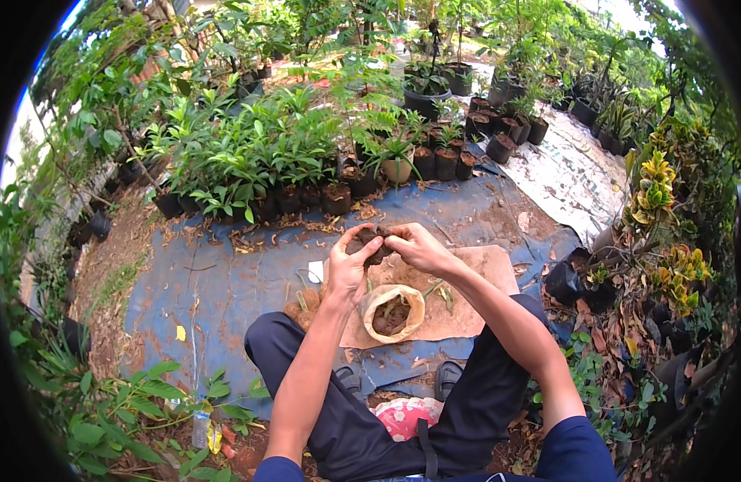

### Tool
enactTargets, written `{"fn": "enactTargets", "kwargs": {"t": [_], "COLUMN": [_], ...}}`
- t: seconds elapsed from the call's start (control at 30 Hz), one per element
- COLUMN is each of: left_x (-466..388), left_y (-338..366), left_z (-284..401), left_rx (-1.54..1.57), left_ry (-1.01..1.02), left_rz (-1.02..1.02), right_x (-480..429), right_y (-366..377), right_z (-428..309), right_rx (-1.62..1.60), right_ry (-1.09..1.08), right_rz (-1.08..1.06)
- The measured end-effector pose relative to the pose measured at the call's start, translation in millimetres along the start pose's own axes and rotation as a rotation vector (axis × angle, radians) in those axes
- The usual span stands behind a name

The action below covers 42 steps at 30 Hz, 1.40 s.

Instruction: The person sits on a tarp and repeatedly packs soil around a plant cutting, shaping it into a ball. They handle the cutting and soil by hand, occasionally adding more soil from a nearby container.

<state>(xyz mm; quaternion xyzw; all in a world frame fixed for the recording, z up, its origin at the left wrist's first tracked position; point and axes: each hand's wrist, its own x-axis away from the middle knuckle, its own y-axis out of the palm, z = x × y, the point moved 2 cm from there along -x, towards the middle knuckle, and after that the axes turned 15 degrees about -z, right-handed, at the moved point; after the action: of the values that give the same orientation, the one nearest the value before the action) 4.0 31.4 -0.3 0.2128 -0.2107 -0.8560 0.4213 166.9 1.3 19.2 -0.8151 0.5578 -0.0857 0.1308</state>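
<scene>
A dark clod of soil (376, 256) is held up between my two hands, above the far side of a tan sheet (466, 313). My left hand (349, 265) grips it from the left, thumb across its front. From the right, my right hand (421, 247) pinches its edge with thumb and fingers. Below them stands a pale bag (420, 301) with a rolled rim, holding soil (391, 317) and some plant bits. Several brown fibrous balls (304, 304) lie left of the sheet, partly hidden by my left forearm and knee.
A blue tarp (226, 301) spreads over the ground beneath the sheet. Potted seedlings (268, 150) line its far edge, with a cream pot (398, 169) among them. Yellow-leaved shrubs (656, 187) crowd the right. A plastic bottle (200, 429) lies at lower left; a small white piece (315, 272) rests near my left hand.
</scene>
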Motion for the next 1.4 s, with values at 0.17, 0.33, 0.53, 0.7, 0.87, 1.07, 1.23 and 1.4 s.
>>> {"fn": "enactTargets", "kwargs": {"t": [0.17,0.33,0.53,0.7,0.87,1.07,1.23,1.4], "left_x": [3,6,8,4,4,2,2,4], "left_y": [0,4,3,-2,-1,-1,-3,11], "left_z": [5,15,19,11,0,-10,-16,-29], "left_rx": [0.064,-0.043,-0.031,-0.009,0.002,-0.004,-0.045,-0.141], "left_ry": [-0.075,-0.066,-0.093,-0.025,0.009,0.048,0.020,0.045], "left_rz": [0.000,0.005,-0.008,0.037,-0.001,0.032,0.109,0.155], "right_x": [1,0,0,-1,0,2,-1,-5], "right_y": [9,0,-8,-8,-3,3,7,16], "right_z": [3,6,-3,-1,-1,-6,-5,1], "right_rx": [-0.251,-0.137,0.118,-0.099,-0.060,0.209,0.190,0.117], "right_ry": [-0.029,0.020,-0.059,0.020,0.052,-0.053,-0.037,0.069], "right_rz": [-0.016,-0.060,0.082,0.112,0.185,0.275,0.358,0.673]}}
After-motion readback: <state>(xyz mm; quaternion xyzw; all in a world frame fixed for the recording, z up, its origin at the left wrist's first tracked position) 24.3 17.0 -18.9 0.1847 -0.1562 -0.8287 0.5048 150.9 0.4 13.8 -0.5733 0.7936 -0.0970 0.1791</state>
